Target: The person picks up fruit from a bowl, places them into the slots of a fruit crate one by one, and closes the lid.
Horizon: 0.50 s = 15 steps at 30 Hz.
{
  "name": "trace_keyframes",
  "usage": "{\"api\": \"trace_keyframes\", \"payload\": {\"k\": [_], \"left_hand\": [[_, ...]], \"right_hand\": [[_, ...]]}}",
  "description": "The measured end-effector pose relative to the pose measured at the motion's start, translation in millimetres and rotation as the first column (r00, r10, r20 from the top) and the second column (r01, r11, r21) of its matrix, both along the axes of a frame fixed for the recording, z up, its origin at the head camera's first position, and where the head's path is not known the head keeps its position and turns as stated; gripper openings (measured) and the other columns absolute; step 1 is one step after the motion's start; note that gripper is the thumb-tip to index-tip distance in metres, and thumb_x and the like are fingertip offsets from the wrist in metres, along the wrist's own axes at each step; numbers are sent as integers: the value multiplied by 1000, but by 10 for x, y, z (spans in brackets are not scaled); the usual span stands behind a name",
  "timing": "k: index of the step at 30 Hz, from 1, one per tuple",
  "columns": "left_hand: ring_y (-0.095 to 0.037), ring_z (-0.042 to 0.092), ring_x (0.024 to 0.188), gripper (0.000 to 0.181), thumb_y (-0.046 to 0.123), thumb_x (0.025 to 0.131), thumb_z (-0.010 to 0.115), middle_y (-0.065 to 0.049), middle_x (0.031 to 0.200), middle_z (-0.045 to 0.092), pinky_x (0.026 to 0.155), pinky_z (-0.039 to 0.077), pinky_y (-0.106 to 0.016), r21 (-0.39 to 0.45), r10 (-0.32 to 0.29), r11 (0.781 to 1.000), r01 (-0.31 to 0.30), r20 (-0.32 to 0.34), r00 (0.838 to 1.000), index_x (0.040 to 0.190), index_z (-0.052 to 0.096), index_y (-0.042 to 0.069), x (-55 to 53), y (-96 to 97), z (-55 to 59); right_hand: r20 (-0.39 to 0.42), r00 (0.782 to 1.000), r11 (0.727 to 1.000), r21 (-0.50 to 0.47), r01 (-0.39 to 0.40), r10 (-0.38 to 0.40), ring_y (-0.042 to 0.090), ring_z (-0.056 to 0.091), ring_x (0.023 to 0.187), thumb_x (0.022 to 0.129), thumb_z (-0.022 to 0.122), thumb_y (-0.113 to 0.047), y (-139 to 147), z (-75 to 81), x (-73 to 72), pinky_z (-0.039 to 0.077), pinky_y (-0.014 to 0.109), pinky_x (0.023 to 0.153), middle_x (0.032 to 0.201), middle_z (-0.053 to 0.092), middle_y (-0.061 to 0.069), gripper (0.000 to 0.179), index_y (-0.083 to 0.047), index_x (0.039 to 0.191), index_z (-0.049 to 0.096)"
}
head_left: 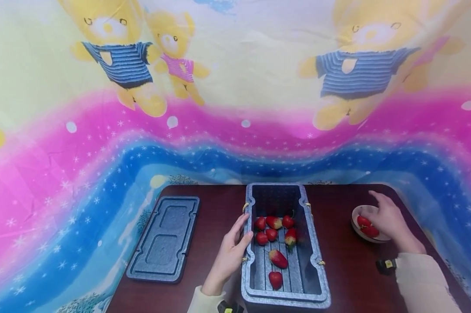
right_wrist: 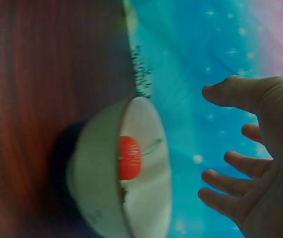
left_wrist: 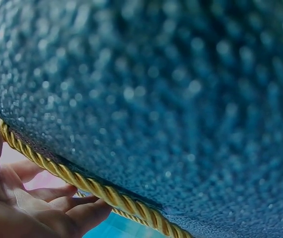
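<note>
A grey-blue rectangular box [head_left: 315,261] stands without its lid, several strawberries [head_left: 278,259] and smaller round red fruits [head_left: 272,235] lying on its slatted floor. Against its left long side rests my left hand [head_left: 229,250], the fingertips and thumb at the rim; up close, its fingers [left_wrist: 89,214] lie beside a twisted gold cord [left_wrist: 72,177]. Over a small white bowl [head_left: 358,232] at the right hovers my right hand [head_left: 389,221], fingers apart and holding nothing. Inside the bowl sit a few red fruits [head_left: 370,230], one with a green stem in the right wrist view.
The matching grey-blue lid [head_left: 165,239] lies flat at the left of the dark brown table [head_left: 215,204]. A cloth printed with bears [head_left: 235,87] hangs behind and around the table. Gold cord loops [head_left: 321,263] stick out from the box sides.
</note>
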<state>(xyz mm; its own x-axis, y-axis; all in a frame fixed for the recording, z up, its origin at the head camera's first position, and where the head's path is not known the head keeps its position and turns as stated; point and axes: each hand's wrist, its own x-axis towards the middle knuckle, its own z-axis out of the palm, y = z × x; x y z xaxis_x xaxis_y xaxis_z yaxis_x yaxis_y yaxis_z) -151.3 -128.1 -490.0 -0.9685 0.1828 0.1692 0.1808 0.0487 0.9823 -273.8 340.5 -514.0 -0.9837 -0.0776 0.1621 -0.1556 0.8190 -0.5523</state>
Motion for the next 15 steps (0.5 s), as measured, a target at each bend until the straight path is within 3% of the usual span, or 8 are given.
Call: {"api": "trace_keyframes", "payload": {"k": [7, 12, 15], "left_hand": [[-28, 23, 151, 53, 19, 106, 55, -14, 166, 23, 119, 25, -41, -2, 2, 1000, -2, 23, 1000, 156, 39, 12, 3, -2, -10], [-28, 23, 151, 53, 17, 106, 54, -14, 166, 23, 119, 24, -46, 4, 8, 1000, -9, 25, 1000, 156, 39, 11, 5, -1, -6], [-29, 24, 151, 53, 16, 106, 54, -14, 166, 23, 119, 24, -47, 9, 10, 1000, -10, 28, 1000, 156, 39, 11, 7, -1, 1]], "right_hand": [[45, 999, 1000, 24, -11, 10, 65, 34, 124, 91, 74, -24, 3, -197, 20, 33, 78, 94, 143, 32, 46, 79, 11, 149, 33], [91, 996, 999, 45, -19, 15, 64, 35, 124, 89, 75, -21, 12, -304, -3, 33, 77, 96, 141, 36, 45, 76, 13, 145, 37], [67, 997, 996, 85, -30, 25, 62, 41, 120, 86, 76, -19, 15, -365, -17, 37, 74, 94, 135, 42, 44, 71, 14, 140, 44]]}}
